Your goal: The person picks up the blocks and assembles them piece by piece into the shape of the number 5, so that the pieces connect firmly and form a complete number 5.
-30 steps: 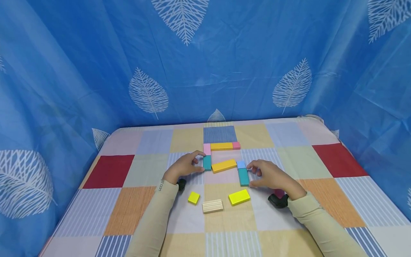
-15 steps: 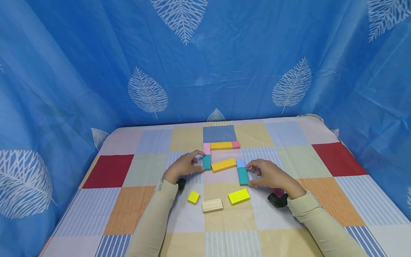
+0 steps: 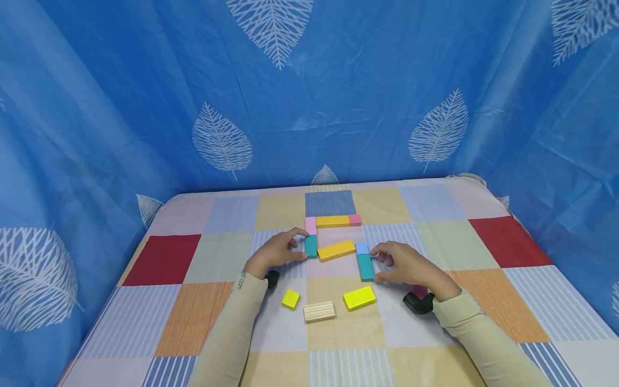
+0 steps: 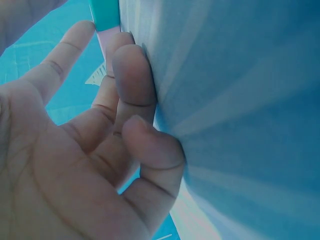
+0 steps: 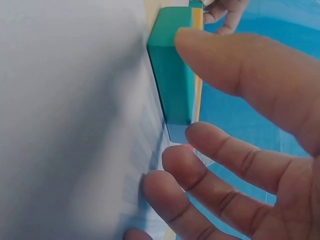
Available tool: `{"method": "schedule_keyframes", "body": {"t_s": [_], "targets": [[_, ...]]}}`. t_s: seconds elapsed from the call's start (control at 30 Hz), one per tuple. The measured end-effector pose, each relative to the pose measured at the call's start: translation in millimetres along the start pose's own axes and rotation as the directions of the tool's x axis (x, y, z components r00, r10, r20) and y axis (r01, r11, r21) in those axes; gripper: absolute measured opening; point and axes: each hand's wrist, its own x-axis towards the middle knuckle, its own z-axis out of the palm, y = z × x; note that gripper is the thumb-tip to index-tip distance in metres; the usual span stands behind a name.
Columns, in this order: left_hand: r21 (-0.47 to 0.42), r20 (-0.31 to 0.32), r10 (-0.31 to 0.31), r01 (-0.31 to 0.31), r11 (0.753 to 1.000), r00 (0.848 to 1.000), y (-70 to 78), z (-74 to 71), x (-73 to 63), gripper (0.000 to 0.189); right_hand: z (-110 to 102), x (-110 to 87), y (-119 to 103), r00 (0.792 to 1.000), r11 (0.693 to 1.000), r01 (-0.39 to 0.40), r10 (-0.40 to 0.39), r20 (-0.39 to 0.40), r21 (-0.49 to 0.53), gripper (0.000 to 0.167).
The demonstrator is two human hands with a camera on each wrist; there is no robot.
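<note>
In the head view, my left hand [image 3: 276,251] rests beside a teal block [image 3: 311,246]. Its index finger touches the block's far left corner and its thumb is at the near left edge. My right hand [image 3: 405,263] lies to the right of a second teal block [image 3: 365,267]. That thumb touches the teal block, while the index fingertip is by the small light blue block [image 3: 362,248] at its far end. An orange block [image 3: 336,250] lies slanted between the two sides. A pink block [image 3: 310,226] adjoins the left teal block. Neither hand encloses a block.
At the back lie another orange block [image 3: 332,221] and a small rose block [image 3: 355,220]. Nearer are a small yellow block [image 3: 291,299], a plain wooden block [image 3: 319,311] and a longer yellow block [image 3: 359,298]. A dark red piece [image 3: 419,291] is partly hidden by the right wrist.
</note>
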Motion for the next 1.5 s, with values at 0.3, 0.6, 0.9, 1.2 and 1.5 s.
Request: {"method": "schedule_keyframes", "body": {"t_s": [0.3, 0.6, 0.9, 1.2, 1.5], "targets": [[-0.005, 0.001, 0.0, 0.0, 1.0, 1.0, -0.9, 0.2, 0.4, 0.056, -4, -1.6, 3, 0.994, 0.991, 0.106, -0.108, 0.012, 0.083, 0.038], [0.01, -0.003, 0.005, -0.005, 1.0, 1.0, -2.7, 1.5, 2.2, 0.057, -2, -1.6, 1, 0.97, 0.957, 0.218, -0.233, 0.062, 0.194, 0.022], [0.002, -0.004, 0.016, -0.016, 1.0, 1.0, -2.3, 1.4, 1.3, 0.056, 3, -2.9, -4, 0.941, 0.925, 0.254, -0.303, 0.148, 0.281, 0.019], [0.005, -0.002, 0.016, -0.016, 1.0, 1.0, -2.1, 1.5, 1.0, 0.055, 10, -2.8, -10, 0.925, 0.936, 0.28, -0.322, 0.201, 0.214, 0.022], [0.004, -0.005, 0.011, -0.011, 1.0, 1.0, -0.4, 0.7, -0.1, 0.055, 16, -2.5, -13, 0.919, 0.937, 0.305, -0.336, 0.208, 0.169, 0.023]]}}
